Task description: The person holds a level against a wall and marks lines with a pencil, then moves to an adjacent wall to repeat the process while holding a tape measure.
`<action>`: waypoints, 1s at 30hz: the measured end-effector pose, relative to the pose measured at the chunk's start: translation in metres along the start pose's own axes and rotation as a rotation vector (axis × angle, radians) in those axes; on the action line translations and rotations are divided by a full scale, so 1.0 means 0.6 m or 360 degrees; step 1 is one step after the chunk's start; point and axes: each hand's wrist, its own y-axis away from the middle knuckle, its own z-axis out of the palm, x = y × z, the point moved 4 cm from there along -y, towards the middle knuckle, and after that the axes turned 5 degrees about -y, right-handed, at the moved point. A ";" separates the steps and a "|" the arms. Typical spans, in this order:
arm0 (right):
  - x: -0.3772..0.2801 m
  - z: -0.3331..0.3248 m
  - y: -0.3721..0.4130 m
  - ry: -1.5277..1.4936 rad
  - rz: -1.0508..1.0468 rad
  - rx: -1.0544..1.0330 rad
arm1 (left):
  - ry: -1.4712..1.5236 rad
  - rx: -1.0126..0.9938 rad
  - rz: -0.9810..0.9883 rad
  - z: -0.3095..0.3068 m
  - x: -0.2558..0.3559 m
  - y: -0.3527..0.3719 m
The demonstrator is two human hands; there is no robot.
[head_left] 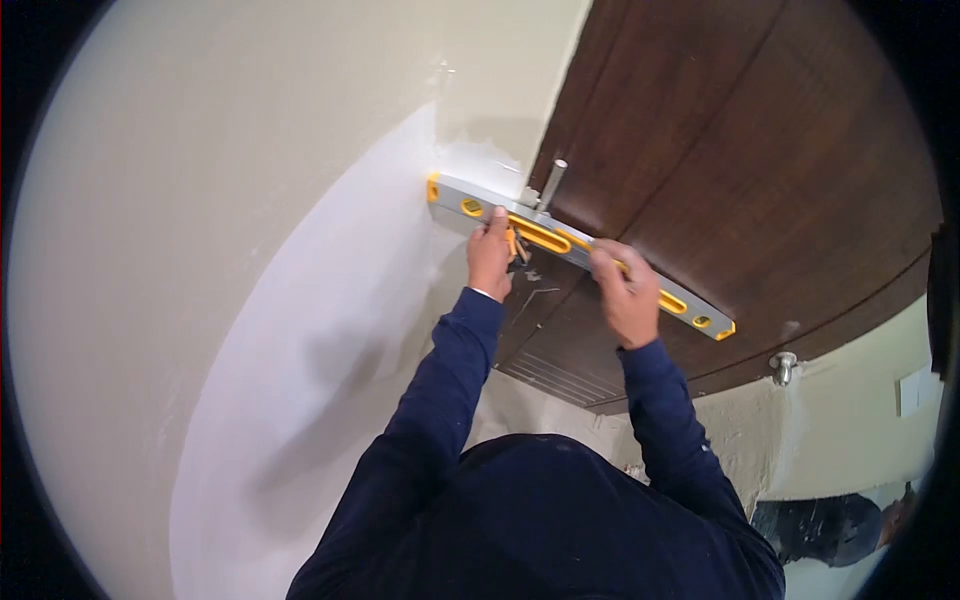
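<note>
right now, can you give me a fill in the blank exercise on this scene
1. The left hand and right hand hold a long ____ with yellow ends.
2. That tool spans a pale wall and a dark wooden ____.
3. Both sleeves are dark ____.
4. The hand nearer the wall is the ____ one.
Missing words: level; door; blue; left.

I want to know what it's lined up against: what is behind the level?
The level has one end over the pale wall and the rest over the dark door. The spot where wall meets door is covered by the level and the left hand.
</note>
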 end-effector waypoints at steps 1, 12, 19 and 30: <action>-0.017 0.040 -0.018 0.0137 -0.0146 -0.0090 | 0.0061 -0.0012 0.0000 -0.002 -0.005 -0.005; -0.027 0.276 -0.098 0.0591 -0.0509 -0.0320 | 0.0626 -0.0192 0.0027 -0.018 -0.044 -0.014; -0.023 0.277 -0.097 0.0893 -0.0398 -0.0295 | 0.0712 -0.0174 0.0115 -0.027 -0.062 -0.032; -0.010 0.142 -0.025 0.0972 -0.0382 0.0029 | 0.0241 0.0047 0.0006 -0.003 -0.012 -0.009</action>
